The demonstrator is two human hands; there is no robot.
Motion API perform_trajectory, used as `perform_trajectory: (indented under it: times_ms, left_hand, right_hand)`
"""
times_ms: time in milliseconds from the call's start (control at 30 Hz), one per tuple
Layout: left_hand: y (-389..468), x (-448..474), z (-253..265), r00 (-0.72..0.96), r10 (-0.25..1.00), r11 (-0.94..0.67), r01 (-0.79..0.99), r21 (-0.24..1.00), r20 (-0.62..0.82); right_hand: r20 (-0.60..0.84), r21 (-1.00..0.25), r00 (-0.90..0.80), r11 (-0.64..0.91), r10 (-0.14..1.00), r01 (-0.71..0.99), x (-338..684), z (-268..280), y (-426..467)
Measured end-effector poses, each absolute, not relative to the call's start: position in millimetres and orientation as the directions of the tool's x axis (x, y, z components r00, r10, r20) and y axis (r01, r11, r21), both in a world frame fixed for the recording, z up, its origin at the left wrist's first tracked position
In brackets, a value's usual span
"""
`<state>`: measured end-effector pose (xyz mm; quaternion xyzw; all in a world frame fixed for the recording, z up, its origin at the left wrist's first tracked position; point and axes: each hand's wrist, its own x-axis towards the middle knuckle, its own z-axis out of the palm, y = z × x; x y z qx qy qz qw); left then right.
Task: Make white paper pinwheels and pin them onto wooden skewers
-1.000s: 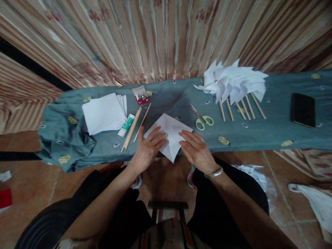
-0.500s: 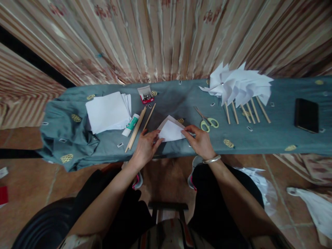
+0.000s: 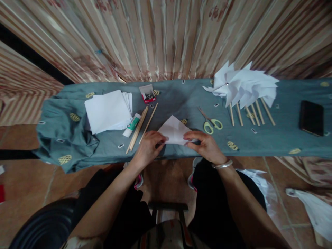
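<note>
A folded sheet of white paper (image 3: 173, 128), its peak pointing away from me, lies at the near side of the cloth-covered table. My left hand (image 3: 151, 143) pinches its left corner between thumb and fingers. On the other side my right hand (image 3: 203, 143), with a silver bangle at the wrist, pinches the right corner. Left of the paper are loose wooden sticks (image 3: 138, 129) and a green-and-white glue stick (image 3: 131, 125). Green-handled scissors (image 3: 210, 122) lie open-bladed beyond my right hand.
A stack of white paper (image 3: 107, 112) lies at the left, near a small red box (image 3: 148, 95) of metal pins. Several paper pinwheels (image 3: 245, 84) on sticks overlap at the right. Farther right is a black phone (image 3: 311, 118). A curtain (image 3: 160, 38) hangs behind the table (image 3: 261, 141).
Both hands have shifted on the paper's lower corners, and its visible folded face now looks plain instead of two-layered. The whole view has moved slightly.
</note>
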<state>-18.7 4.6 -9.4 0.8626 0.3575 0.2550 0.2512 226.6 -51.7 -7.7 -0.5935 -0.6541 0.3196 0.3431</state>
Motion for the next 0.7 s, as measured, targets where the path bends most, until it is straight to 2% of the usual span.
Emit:
perform_trajectory:
  times_ms: [133, 333, 567, 700]
  left_hand:
    - [0, -22, -7, 0.659, 0.681, -0.698, 0.449, 0.558, 0.32]
    - [-7, -23, -11, 0.591, 0.772, -0.603, 0.566, 0.562, 0.233]
    - [-1, -22, -6, 0.493, 0.859, -0.484, 0.689, 0.539, 0.142]
    - [-4, -19, 4, 0.521, 0.817, -0.575, 0.704, 0.417, 0.246]
  right_hand:
    - [0.106, -0.833, -0.108, 0.147, 0.988, 0.533, 235, -9, -60]
    - [0.055, -0.77, -0.049, 0.073, 0.997, 0.634, 235, -5, -60]
    - [0.052, -0.695, 0.137, -0.062, 0.989, 0.716, 226, -3, -45]
    - [0.052, -0.648, 0.148, -0.08, 0.988, 0.757, 223, 0, -38]
